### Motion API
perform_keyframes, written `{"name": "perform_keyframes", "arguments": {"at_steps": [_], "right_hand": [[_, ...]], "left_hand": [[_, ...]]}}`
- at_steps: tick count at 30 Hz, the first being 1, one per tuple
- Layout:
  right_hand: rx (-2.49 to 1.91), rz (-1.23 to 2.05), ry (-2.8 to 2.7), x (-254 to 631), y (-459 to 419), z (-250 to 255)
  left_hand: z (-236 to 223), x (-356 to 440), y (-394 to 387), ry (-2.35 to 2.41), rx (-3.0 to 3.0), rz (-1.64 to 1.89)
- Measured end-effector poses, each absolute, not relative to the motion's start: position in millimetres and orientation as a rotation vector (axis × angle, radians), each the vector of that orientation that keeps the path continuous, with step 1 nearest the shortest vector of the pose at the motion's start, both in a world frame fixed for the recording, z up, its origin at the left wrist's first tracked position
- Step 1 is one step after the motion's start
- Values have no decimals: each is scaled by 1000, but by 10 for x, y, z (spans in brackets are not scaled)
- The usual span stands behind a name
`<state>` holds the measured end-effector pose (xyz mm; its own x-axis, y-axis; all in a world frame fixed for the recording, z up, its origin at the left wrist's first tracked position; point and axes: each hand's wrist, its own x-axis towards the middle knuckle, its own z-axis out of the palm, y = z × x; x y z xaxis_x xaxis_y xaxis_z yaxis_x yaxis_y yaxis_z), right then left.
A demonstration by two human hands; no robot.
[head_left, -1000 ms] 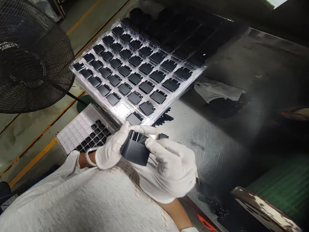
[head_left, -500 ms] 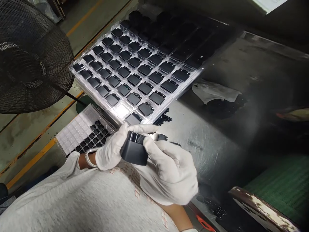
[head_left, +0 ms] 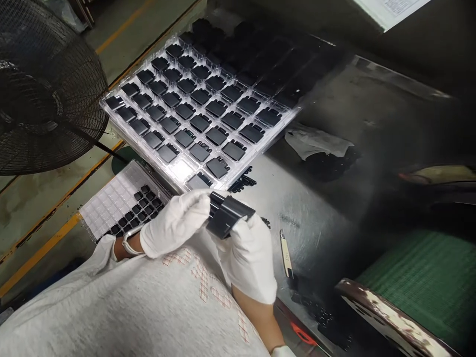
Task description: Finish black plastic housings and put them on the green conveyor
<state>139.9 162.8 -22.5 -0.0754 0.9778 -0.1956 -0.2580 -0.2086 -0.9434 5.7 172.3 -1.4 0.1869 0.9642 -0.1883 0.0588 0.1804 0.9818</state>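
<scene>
Both of my hands wear white gloves and meet in front of my chest around one glossy black plastic part (head_left: 229, 214). My left hand (head_left: 176, 223) pinches the part's left end, with its fingers closed. My right hand (head_left: 253, 258) grips the right end from below, some of its fingers hidden behind the part. Just beyond, a clear plastic tray (head_left: 182, 169) holds rows of similar black parts, with one bare pocket near its closest corner. Several small black pieces (head_left: 243, 181) lie on the metal table beside the tray.
A utility knife (head_left: 285, 253) lies on the metal table (head_left: 308, 213), with a crumpled grey cloth (head_left: 320, 141) farther back. Left stands a large fan (head_left: 48, 94); below it is a second, partly filled tray (head_left: 107, 198). A green roll-like object (head_left: 427, 282) sits at right.
The black part has been turned and tilted between my hands. My right hand has shifted left and lower on it, uncovering the utility knife. The view has moved slightly.
</scene>
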Motion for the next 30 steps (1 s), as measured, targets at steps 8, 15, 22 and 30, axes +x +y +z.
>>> {"name": "perform_keyframes", "arguments": {"at_steps": [8,15,22,30], "right_hand": [[-924,1979,-448,1322,1635,-126],[-884,2059,-260,1310,1628,-191],[-820,2186,-166,1282,1630,-187],[-898,2036,-345,1214,1590,-236]], "left_hand": [[14,71,1697,1234,1023,920],[59,72,1663,1237,926,941],[106,48,1692,1319,980,912],[0,-53,1706,1392,1364,777]]}}
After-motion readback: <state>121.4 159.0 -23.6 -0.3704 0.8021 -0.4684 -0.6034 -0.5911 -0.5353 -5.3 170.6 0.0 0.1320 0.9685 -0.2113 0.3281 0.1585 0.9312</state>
